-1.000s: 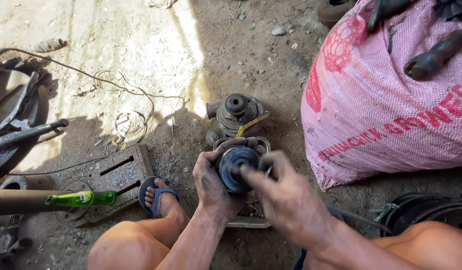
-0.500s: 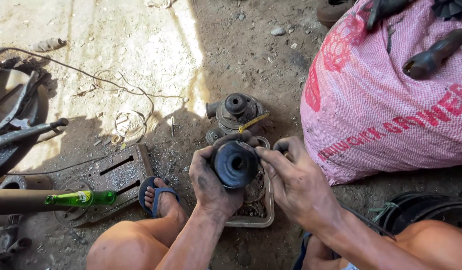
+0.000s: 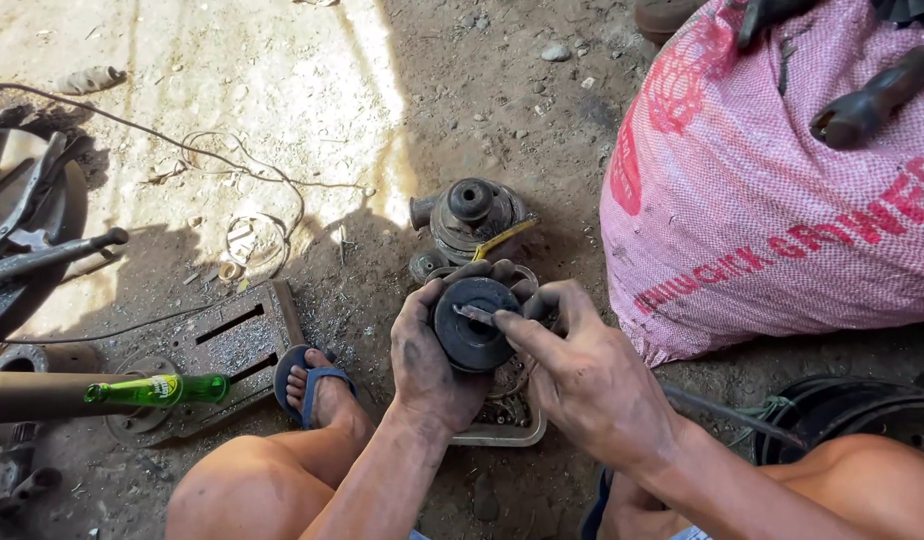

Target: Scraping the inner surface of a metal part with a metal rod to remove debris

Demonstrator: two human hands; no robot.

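My left hand (image 3: 429, 362) grips a dark round metal part (image 3: 472, 324), disc-shaped with a central hole, held up facing me. My right hand (image 3: 582, 375) pinches a small thin metal piece (image 3: 477, 314) against the middle of that disc. Both hands are blackened with grease. Under them sits a shallow pale tray (image 3: 502, 432) with small greasy parts. Just beyond stands a grimy pump-like housing (image 3: 469, 219) with a yellow strip on it.
A large pink woven sack (image 3: 772, 190) with metal pieces sticking out fills the right. A green glass bottle (image 3: 160, 390) lies at left near a slotted metal plate (image 3: 227, 345). Wires (image 3: 252, 190) and dark metal scrap (image 3: 27, 235) lie on the dirt. My sandalled foot (image 3: 317, 385) rests by the plate.
My hands have lifted the round part slightly and turned it toward me. The right hand shifted from the rim to the disc's centre, now pinching a small piece there.
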